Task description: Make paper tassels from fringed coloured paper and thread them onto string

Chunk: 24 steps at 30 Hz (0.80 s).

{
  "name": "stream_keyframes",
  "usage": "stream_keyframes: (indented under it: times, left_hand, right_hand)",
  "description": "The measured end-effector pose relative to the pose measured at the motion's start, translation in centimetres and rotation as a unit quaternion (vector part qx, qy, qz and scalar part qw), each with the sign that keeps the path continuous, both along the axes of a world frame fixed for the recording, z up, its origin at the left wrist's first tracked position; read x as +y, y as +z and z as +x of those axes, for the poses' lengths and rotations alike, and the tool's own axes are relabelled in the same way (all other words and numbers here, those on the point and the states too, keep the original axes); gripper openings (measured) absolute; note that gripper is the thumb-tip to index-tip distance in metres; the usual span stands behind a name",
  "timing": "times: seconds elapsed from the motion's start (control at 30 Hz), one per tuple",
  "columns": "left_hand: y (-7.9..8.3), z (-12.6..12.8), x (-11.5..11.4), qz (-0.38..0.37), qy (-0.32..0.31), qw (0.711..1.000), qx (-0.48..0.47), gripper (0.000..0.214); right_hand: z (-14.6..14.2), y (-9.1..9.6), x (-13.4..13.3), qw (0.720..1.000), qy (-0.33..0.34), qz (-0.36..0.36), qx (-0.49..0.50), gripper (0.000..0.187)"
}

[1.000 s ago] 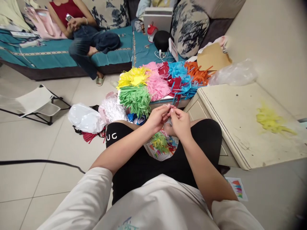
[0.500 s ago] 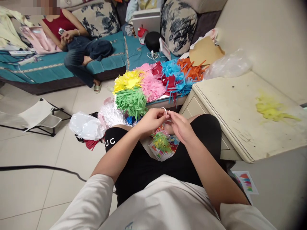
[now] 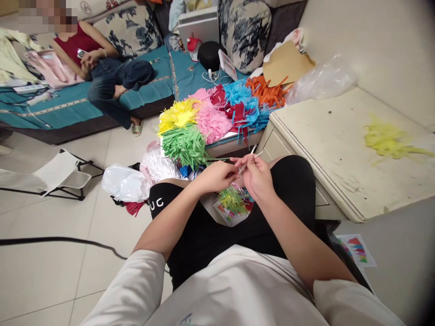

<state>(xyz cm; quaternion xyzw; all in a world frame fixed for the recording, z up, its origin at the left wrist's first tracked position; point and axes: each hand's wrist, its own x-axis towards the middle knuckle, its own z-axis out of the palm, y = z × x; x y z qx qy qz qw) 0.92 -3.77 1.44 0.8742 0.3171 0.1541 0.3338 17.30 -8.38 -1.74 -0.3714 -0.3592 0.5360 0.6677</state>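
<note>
In front of the teal sofa lie colourful fringed bundles; a cream cabinet stands right. Above the lap, the right hand pinches a thin white strip, slanting lengthwise from near-left to far-right, ends pointing far; the left hand's grip I cannot tell.

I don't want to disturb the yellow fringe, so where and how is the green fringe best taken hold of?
Probably by the loose strips of the green fringe at its near edge, coming from the camera wearer's side with the left hand, which is close by. Those strips droop toward that side, while yellow fringe lies along the far side and pink fringe to the right.
</note>
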Motion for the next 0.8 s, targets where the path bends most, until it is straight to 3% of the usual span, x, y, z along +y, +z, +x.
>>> stream_keyframes:
  times: [0.13,0.2,0.3,0.5,0.6,0.8]
  left_hand:
    - [-0.8,-0.9,1.4,-0.084,-0.073,0.993,-0.033,0.020]
    - [-1.1,-1.3,2.0,-0.062,-0.036,0.995,-0.075,0.017]
    - [-1.1,-1.5,2.3,-0.033,0.076,0.978,-0.191,0.021]
    - [-0.5,0.9,0.4,-0.237,0.116,0.881,-0.394,0.047]
    - [-0.6,1.8,-0.1,-0.299,0.148,0.846,-0.416,0.051]
    - [-1.0,1.5,0.6,-0.341,0.178,0.833,-0.398,0.046]
  right_hand:
    - [-0.2,0.3,-0.7,0.999,-0.011,0.033,-0.041,0.060]
    - [-0.3,0.1,-1.0,0.996,-0.021,0.033,-0.077,0.066]
    - [-0.2,-0.4,-1.0,0.993,-0.010,0.022,-0.115,0.072]
    - [-0.1,-1.1,-0.7,0.986,0.052,-0.013,-0.161,0.076]
    - [-0.2,-1.3,-0.6,0.986,0.059,-0.017,-0.156,0.076]
    - [0.1,-1.6,-0.7,0.975,0.108,-0.020,-0.193,0.082]
